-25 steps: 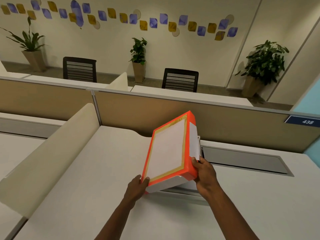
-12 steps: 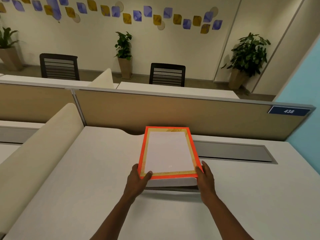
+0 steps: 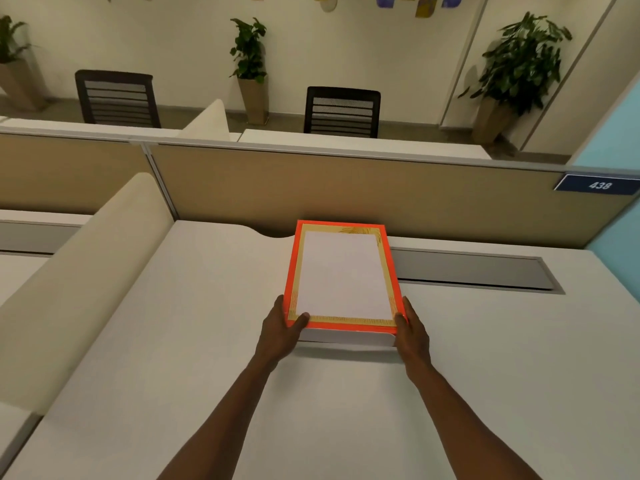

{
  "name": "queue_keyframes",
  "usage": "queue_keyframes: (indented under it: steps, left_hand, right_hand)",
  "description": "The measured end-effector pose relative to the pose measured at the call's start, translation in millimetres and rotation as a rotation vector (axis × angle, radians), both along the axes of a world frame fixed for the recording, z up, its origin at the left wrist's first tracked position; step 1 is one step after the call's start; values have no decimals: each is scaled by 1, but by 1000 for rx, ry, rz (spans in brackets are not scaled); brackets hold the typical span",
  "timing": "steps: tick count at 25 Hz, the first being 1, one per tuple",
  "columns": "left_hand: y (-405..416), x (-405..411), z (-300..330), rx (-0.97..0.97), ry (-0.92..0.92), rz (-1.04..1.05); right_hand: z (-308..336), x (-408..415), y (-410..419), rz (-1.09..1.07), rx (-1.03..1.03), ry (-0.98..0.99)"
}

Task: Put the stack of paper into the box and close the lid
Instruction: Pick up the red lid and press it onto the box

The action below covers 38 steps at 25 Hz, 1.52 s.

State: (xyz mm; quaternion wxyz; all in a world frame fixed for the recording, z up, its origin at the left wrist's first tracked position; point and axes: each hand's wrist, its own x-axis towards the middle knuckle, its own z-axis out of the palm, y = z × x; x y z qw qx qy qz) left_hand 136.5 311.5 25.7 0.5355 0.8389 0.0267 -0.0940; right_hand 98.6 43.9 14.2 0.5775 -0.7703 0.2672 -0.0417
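Note:
An orange-edged lid [image 3: 343,277] with a white centre and gold border lies flat on top of a white box [image 3: 346,338] on the desk. Only the box's near wall shows under the lid. My left hand [image 3: 280,330] grips the lid's near left corner, thumb on top. At the near right corner my right hand [image 3: 412,332] holds the lid the same way. The stack of paper is hidden from view.
The white desk [image 3: 173,341] carries a grey cable tray slot [image 3: 471,270] at the back right. A tan partition [image 3: 346,188] rises behind the box and a cream side divider [image 3: 79,271] stands at the left. Beyond are chairs and potted plants.
The lid swung down from tilted on its side to flat on the box. Both hands now hold its near corners and have barely moved in the last half second.

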Motion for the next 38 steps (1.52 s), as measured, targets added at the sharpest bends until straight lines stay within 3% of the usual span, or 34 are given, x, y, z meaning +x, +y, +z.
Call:
queue_keyframes:
  steps: [11, 16, 22, 33, 38]
  left_hand:
    - [2, -4, -22, 59, 13, 11]
    - [5, 30, -19, 135, 41, 57]
    - [-14, 84, -14, 249, -7, -64]
    - [-27, 107, -36, 356, -48, -61]
    - [-35, 141, -30, 447, -114, -218]
  right_hand:
    - [-13, -9, -6, 80, -124, 38]
    - [-7, 20, -15, 103, -323, 64]
    - [0, 77, -21, 352, -577, 144]
    - [-22, 104, -25, 329, -730, 159]
    - [-21, 145, -21, 415, -818, 135]
